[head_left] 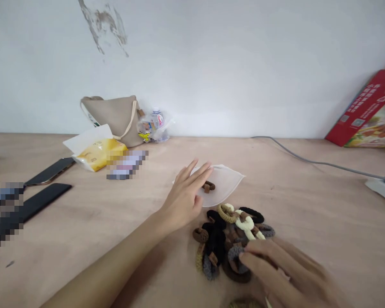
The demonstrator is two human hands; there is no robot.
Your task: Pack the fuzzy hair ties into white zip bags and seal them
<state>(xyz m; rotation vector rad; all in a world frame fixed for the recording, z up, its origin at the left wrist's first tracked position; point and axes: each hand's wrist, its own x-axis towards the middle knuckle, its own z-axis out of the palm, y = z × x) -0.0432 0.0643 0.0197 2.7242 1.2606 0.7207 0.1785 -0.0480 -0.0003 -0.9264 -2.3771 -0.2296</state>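
Note:
My left hand (186,194) lies with its fingers stretched out over the left part of a translucent white pouch (227,184). A brown hair tie (209,186) shows on or inside the pouch, partly behind my fingers; I cannot tell which. Nearer to me is a heap of hair ties (214,239) in black, brown, tan, cream and grey. At its right side my right hand (285,269) pinches a grey hair tie (235,256) between thumb and forefinger. The other fingers of that hand are partly hidden. Another hair tie (247,303) is cut off at the bottom edge.
On the left lie several phones (49,171), a yellow and white packet (99,152) and a beige bag (115,115). A clear plastic bag with a bottle (158,122) stands against the wall. A grey cable (308,160) runs right to a power strip (383,190), near a red box (365,111).

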